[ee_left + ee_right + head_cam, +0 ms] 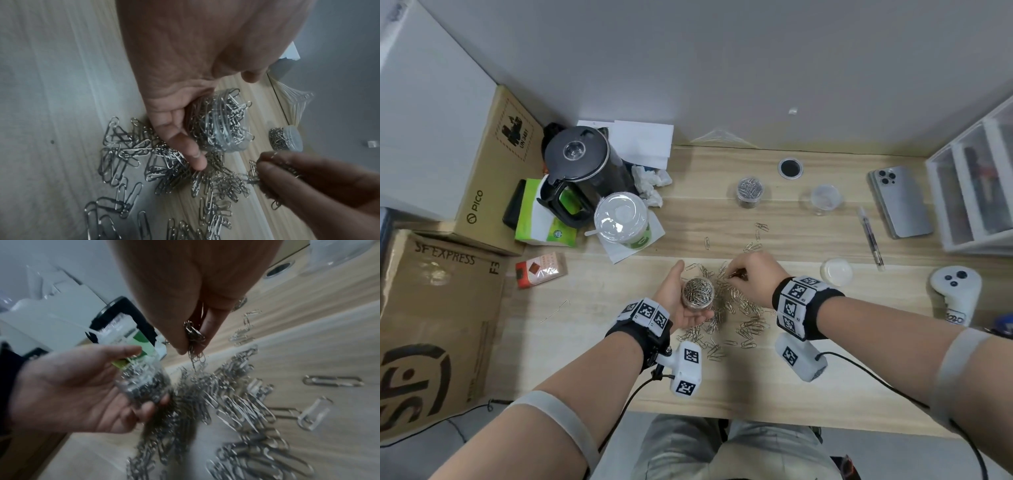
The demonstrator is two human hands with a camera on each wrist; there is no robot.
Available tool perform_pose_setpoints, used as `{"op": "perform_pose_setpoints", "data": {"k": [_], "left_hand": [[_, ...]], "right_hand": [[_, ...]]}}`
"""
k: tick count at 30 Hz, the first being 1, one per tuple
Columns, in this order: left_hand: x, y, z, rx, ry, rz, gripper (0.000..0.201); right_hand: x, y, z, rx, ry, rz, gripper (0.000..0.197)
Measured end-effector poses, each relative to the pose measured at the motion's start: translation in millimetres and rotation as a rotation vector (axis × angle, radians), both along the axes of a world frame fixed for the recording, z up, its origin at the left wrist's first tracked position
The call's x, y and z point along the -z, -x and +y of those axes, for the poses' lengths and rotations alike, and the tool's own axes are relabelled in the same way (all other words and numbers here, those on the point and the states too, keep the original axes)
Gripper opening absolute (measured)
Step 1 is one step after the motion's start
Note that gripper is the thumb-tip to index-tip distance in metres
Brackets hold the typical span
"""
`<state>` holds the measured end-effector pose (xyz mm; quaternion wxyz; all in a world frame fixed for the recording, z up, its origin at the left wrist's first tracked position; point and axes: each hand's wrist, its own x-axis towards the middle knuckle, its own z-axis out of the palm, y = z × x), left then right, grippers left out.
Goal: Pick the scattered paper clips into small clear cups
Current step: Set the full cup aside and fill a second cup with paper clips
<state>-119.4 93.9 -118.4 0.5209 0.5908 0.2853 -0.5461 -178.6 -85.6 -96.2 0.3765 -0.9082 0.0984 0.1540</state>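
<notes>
My left hand (677, 295) grips a small clear cup (698, 295) heaped with silver paper clips, just above the wooden table (756, 383); the cup (224, 123) lies between thumb and curled fingers. My right hand (746, 274) hovers right of the cup, pinching a bunch of clips (193, 335) between thumb and fingertips (213, 324). A loose pile of clips (739, 315) lies under and between both hands. A few stray clips (756, 236) lie farther back. A second filled cup (750, 192) and an empty clear cup (824, 198) stand at the back.
A round white lid (835, 270), a pen (871, 240), a phone (900, 202) and a white controller (955, 291) lie to the right. A black kettle (578, 164), a lidded drink cup (621, 219) and cardboard boxes (431, 325) crowd the left. Clear drawers (979, 185) stand far right.
</notes>
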Motion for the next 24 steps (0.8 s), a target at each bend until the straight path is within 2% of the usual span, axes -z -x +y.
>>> {"op": "perform_pose_setpoints", "data": {"k": [6, 12, 17, 21, 24], "left_hand": [[-1.6, 3.2, -15.4, 0.042, -0.008, -0.009, 0.072], [-3.0, 6.7, -23.9, 0.060, 0.028, -0.045, 0.070], [-4.5, 8.4, -23.7, 0.075, -0.007, -0.099, 0.060], [-5.6, 9.0, -23.6, 0.062, -0.034, -0.122, 0.076], [-7.0, 10.5, -25.0, 0.079, -0.016, -0.135, 0.077]], "right_hand": [[-21.5, -6.2, 14.3, 0.003, -0.126, -0.081, 0.009], [-20.8, -2.4, 30.4, -0.184, -0.034, -0.090, 0.018], [-21.2, -0.8, 23.7, -0.198, -0.060, -0.085, 0.032], [-25.8, 0.7, 16.8, -0.185, -0.100, -0.161, 0.033], [-25.1, 1.8, 16.1, -0.145, -0.084, -0.201, 0.031]]}}
